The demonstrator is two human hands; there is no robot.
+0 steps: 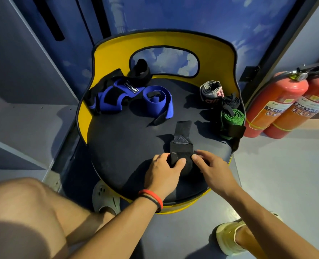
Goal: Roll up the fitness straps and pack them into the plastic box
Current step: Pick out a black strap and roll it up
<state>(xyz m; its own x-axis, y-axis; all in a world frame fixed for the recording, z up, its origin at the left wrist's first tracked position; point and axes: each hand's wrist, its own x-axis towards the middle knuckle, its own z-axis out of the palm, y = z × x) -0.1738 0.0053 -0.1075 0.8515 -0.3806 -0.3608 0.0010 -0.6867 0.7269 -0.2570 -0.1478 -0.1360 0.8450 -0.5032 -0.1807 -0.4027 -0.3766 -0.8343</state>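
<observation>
A black fitness strap (pixel 181 144) lies on the dark seat of a yellow chair (pixel 117 139), its near end rolled into a thick coil. My left hand (pixel 163 174) grips the coil from the left, thumb on top. My right hand (pixel 211 165) holds it from the right. The strap's free tail stretches away from me. A loosely curled blue strap (pixel 158 101) and a blue-and-black wrap pile (pixel 113 94) sit at the back left. Rolled grey (pixel 211 90), black (pixel 230 101) and green (pixel 231 118) straps stand at the right edge. No plastic box is in view.
Two red fire extinguishers (pixel 282 107) stand on the floor right of the chair. A grey cabinet wall (pixel 24 81) rises on the left. My bare knee (pixel 24 212) and sandalled feet (pixel 106 199) flank the chair's front.
</observation>
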